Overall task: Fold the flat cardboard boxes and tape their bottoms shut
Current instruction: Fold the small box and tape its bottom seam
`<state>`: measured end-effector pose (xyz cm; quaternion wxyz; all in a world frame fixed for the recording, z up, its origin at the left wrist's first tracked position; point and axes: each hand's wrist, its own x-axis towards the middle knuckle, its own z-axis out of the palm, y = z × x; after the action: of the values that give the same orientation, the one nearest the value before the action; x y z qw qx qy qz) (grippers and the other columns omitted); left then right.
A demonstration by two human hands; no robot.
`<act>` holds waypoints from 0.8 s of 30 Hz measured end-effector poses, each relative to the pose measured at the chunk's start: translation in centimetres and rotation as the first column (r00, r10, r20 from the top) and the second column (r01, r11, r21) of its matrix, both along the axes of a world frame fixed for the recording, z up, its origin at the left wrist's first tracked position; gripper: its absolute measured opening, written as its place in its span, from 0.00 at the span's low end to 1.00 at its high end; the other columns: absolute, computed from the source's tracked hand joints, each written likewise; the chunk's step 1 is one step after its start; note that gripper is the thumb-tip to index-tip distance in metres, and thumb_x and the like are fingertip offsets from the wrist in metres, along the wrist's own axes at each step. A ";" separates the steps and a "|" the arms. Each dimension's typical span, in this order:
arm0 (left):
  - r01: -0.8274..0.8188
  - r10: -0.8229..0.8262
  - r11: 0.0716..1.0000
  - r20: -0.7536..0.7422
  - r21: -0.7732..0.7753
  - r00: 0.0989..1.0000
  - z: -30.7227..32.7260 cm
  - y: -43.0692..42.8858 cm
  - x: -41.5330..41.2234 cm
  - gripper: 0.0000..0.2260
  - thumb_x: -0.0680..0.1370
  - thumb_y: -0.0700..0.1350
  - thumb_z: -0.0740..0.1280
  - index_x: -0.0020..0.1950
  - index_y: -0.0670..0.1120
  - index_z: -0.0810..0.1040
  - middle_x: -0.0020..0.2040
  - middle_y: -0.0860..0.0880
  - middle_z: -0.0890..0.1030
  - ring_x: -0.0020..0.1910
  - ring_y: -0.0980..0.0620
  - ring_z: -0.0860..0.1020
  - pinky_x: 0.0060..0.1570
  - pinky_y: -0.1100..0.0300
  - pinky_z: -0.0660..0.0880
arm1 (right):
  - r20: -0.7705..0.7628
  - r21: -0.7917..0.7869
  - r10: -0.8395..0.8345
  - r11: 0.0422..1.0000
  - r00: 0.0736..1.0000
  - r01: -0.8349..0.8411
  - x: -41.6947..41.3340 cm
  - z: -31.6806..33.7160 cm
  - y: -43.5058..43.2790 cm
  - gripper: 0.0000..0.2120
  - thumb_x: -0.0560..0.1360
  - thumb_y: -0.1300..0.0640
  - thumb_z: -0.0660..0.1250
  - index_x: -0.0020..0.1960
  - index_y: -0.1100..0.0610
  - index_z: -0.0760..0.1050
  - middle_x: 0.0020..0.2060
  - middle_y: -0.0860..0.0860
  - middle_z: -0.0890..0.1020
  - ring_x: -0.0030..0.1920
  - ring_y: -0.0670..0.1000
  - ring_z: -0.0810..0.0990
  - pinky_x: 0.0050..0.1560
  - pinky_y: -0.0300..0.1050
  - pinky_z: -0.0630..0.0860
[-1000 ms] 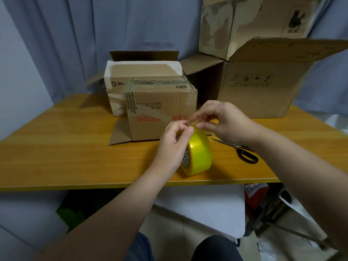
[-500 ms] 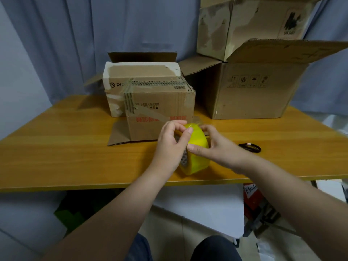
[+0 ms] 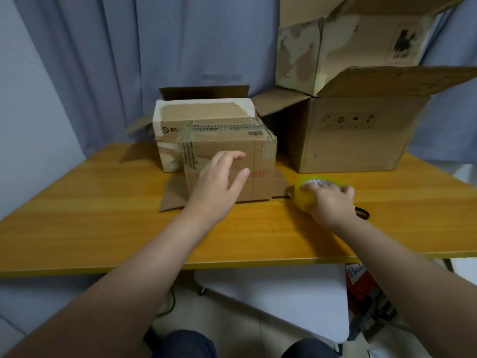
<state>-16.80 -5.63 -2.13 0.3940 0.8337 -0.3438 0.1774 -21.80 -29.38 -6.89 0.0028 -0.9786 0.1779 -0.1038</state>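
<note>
1. Our left hand [image 3: 219, 187], fingers spread and empty, hovers by the small brown cardboard box [image 3: 258, 156].
2. Our right hand [image 3: 330, 202] grips the yellow tape roll [image 3: 303, 193] on the wooden worktop [image 3: 103, 228].
3. We should steady the box before taping.

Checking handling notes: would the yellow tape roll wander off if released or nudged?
Probably not: the yellow tape roll seems to lie nearly flat, core facing up, under the right hand. It looks stiff, and its glossy side may be slippery.
</note>
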 end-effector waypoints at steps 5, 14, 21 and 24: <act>-0.124 0.102 0.988 0.207 0.095 0.973 1.9 4.7 3.6 0.15 0.82 0.42 0.58 0.68 0.43 0.72 0.69 0.47 0.72 0.72 0.50 0.65 0.72 0.51 0.59 | 0.560 -0.030 0.207 0.973 0.802 -0.230 1.0 1.9 4.1 0.13 0.72 0.63 0.68 0.56 0.56 0.79 0.52 0.57 0.74 0.55 0.60 0.73 0.55 0.55 0.66; -0.263 -0.079 0.637 0.401 0.725 0.913 4.8 9.8 11.2 0.37 0.77 0.38 0.64 0.78 0.54 0.45 0.79 0.53 0.48 0.77 0.51 0.45 0.74 0.48 0.42 | 0.437 -0.044 0.329 0.938 0.837 -0.345 9.9 6.7 16.3 0.23 0.82 0.43 0.50 0.74 0.47 0.61 0.75 0.52 0.62 0.76 0.54 0.55 0.73 0.57 0.38; -0.212 -0.219 0.706 0.493 0.676 0.842 3.2 10.3 12.6 0.34 0.74 0.45 0.71 0.76 0.53 0.59 0.76 0.52 0.61 0.76 0.51 0.57 0.73 0.52 0.48 | 0.648 -0.207 0.442 0.886 0.620 -0.415 10.9 3.0 14.0 0.14 0.78 0.49 0.56 0.52 0.54 0.78 0.46 0.53 0.77 0.47 0.58 0.76 0.54 0.51 0.60; -0.217 -0.255 0.718 0.541 0.661 0.801 3.0 9.9 13.0 0.32 0.74 0.43 0.71 0.75 0.51 0.62 0.74 0.50 0.66 0.74 0.50 0.61 0.73 0.51 0.49 | 0.629 -0.215 0.498 0.850 0.598 -0.481 10.8 3.6 13.2 0.14 0.78 0.48 0.57 0.52 0.53 0.78 0.44 0.51 0.76 0.46 0.55 0.73 0.53 0.49 0.59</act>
<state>-3.84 4.26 0.85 -0.0756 0.8150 -0.4993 0.2841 -11.01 -16.22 -3.27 0.0828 -0.8864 -0.1111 -0.4417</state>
